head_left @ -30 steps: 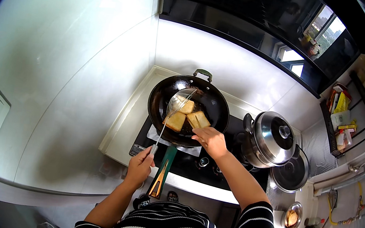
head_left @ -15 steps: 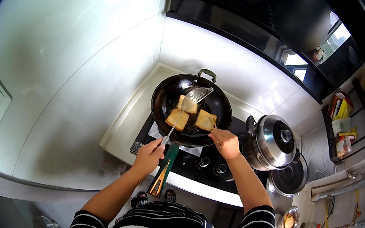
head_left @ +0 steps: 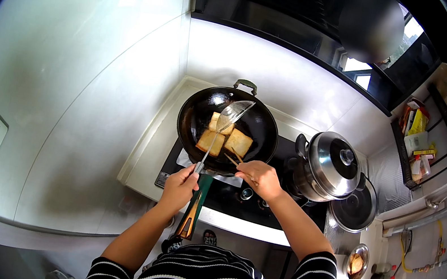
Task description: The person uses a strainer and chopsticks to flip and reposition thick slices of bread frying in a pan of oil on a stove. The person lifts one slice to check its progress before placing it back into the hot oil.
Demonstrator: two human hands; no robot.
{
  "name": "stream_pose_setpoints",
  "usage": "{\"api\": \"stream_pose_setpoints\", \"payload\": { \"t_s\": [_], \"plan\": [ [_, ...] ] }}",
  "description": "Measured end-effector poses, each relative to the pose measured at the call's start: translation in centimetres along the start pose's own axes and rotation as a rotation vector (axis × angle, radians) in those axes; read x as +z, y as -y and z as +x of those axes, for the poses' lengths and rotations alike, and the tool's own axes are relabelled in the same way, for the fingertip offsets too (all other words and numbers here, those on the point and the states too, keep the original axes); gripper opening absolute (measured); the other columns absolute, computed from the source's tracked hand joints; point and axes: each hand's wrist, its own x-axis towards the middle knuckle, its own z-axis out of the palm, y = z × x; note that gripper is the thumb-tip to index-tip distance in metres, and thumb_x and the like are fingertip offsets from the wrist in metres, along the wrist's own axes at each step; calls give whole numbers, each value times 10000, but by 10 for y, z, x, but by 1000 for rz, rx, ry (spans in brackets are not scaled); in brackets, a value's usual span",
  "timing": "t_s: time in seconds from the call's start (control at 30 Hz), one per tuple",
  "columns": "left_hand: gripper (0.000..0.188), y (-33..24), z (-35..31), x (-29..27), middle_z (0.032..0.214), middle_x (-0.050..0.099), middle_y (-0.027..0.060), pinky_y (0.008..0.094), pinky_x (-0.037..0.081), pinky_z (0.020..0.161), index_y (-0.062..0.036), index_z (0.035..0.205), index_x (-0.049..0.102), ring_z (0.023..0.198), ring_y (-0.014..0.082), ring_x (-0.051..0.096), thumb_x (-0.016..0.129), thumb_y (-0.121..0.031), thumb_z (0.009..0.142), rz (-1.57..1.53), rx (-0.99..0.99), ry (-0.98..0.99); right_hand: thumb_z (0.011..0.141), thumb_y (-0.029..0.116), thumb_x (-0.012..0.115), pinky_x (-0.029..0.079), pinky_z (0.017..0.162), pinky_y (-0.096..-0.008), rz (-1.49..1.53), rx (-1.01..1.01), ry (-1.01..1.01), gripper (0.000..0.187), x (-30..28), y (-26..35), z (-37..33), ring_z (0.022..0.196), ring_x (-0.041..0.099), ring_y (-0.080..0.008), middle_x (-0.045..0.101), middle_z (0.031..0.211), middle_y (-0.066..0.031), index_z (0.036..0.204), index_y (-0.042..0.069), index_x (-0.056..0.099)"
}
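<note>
Stove (head_left: pixel 227 197) against white wall, black wok (head_left: pixel 228 129) on left burner, green-and-wood handle pointing toward person. Steel pot (head_left: pixel 329 167) with lid on right burner, just beside wok. Three browned slabs (head_left: pixel 225 137) lie in wok. Left hand (head_left: pixel 178 186) closed around spatula (head_left: pixel 225 125) handle, blade over slabs. Right hand (head_left: pixel 257 178) pinches chopsticks (head_left: pixel 235 157), tips at right slab.
</note>
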Motion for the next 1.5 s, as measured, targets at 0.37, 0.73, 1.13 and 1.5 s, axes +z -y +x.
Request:
{"api": "stream_pose_setpoints", "payload": {
  "t_s": [0.37,0.73,1.13,1.5],
  "plan": [
    [332,2,-8,3,692,556,-21,205,375,531,-49,1243,576,580,35,466,516,-174,941,20,-28,-33,799,185,682,510,581,-313,-172,-237,76,153,6,-26,9,670,623,-220,607,741,-41,769,61,598],
    [332,-7,8,24,728,519,54,227,301,377,-7,1267,497,407,72,366,463,-156,972,-76,-160,-12,799,170,705,523,572,-325,-161,-118,-67,131,-1,-51,2,657,635,-238,636,760,-54,793,64,627],
    [342,-33,-1,20,693,527,42,247,341,370,-27,1276,469,406,97,405,421,-197,984,-46,-254,48,815,192,694,530,598,-335,-115,-67,-65,129,-6,-64,10,691,647,-249,650,766,-53,801,72,646],
    [369,-44,-10,16,757,498,22,232,307,373,-47,1322,437,427,84,396,406,-205,989,-136,-230,27,815,190,695,535,626,-341,-51,-56,-21,134,-3,-62,9,713,655,-253,664,784,-58,808,61,657]
  ]
}}
